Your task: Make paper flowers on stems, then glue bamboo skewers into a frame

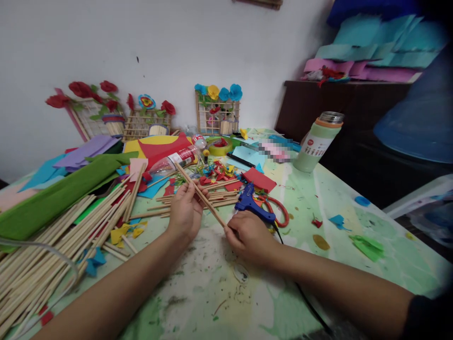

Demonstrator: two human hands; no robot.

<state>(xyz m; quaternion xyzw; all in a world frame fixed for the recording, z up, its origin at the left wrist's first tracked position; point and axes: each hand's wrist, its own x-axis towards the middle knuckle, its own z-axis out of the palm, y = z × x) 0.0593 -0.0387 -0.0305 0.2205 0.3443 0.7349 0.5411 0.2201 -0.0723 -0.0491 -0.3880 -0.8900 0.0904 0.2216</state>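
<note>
My left hand [186,210] is closed around the middle of thin wooden sticks [213,209], seemingly a pair lying side by side, tilted down to the right. The lower end of the sticks is pinched between the thumb and fingers of my right hand [252,237]. Just beyond my right hand lies a blue glue gun [254,204], with orange-red scissors handles [283,211] beside it. Behind my hands, more short sticks [224,200] lie in a loose pile among coloured paper scraps [219,172].
A large bundle of long sticks [67,245] covers the left side beside green paper [67,189]. Farther back are a plastic bottle [182,156], yellow tape [219,147] and paper-flower lattices [217,113]. A green flask [314,146] stands at right. A black cord [311,307] runs nearby.
</note>
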